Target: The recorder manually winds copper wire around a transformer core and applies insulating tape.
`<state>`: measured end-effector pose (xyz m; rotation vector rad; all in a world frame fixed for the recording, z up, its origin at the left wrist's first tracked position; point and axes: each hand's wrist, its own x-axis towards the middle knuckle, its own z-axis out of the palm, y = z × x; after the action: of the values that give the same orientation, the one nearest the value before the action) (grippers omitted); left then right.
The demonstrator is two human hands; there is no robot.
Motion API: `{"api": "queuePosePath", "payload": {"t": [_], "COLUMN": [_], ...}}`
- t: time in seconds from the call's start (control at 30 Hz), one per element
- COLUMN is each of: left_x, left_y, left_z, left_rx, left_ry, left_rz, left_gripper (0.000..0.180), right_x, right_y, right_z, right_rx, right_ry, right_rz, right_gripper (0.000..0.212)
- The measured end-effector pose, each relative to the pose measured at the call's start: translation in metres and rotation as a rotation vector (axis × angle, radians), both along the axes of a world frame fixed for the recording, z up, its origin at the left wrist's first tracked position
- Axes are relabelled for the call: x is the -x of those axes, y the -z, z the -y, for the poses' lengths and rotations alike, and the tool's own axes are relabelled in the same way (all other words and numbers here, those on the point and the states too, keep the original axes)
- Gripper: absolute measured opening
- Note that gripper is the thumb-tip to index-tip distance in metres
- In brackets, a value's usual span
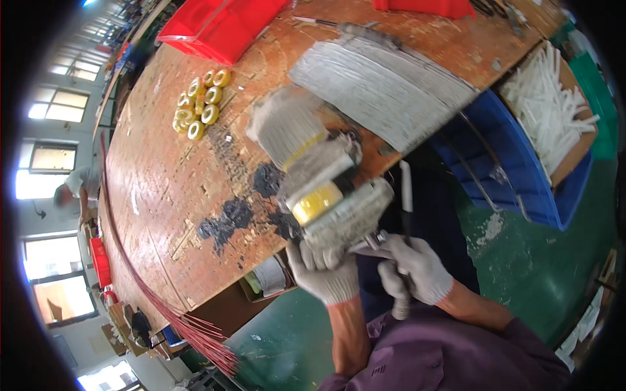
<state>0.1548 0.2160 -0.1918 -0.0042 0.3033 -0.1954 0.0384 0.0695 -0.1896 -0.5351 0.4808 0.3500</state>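
A worn, dusty vise (349,218) stands at the table edge in front of me. Between its pale jaws sits a clear yellow ring (317,203). My left hand (323,274), in a white knit glove, has its fingers curled against the near jaw; what they hold, if anything, is hidden. Also gloved, my right hand (417,268) is closed around the end of a metal bar (373,242) at the vise's near side. A grey cloth (285,127) lies just beyond the vise. Farther left on the table is a cluster of several yellow rings (195,104).
Beyond the cloth lies a flat grey board (385,85). Red bins (215,29) stand at the far edge. At right, a blue crate (515,163) carries a box of white strips (551,111). Long reddish rods (195,335) curve along the left side. A person (81,186) is far left.
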Motion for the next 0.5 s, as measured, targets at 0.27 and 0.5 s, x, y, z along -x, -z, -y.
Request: {"api": "queuePosePath", "payload": {"t": [0.27, 0.5], "left_x": [0.014, -0.001], "left_y": [-0.137, -0.150], "left_z": [0.042, 0.025], "left_rx": [-1.379, -1.684], "left_ry": [-0.107, -0.221], "left_rz": [0.607, 1.183], "left_gripper": [0.036, 0.024], "right_x": [0.040, 0.014], "right_y": [0.057, 0.046], "right_z": [0.057, 0.071], "right_rx": [-0.106, 0.242], "right_ry": [0.214, -0.030], "right_rz": [-0.285, -0.137], "right_gripper": [0.045, 0.033]}}
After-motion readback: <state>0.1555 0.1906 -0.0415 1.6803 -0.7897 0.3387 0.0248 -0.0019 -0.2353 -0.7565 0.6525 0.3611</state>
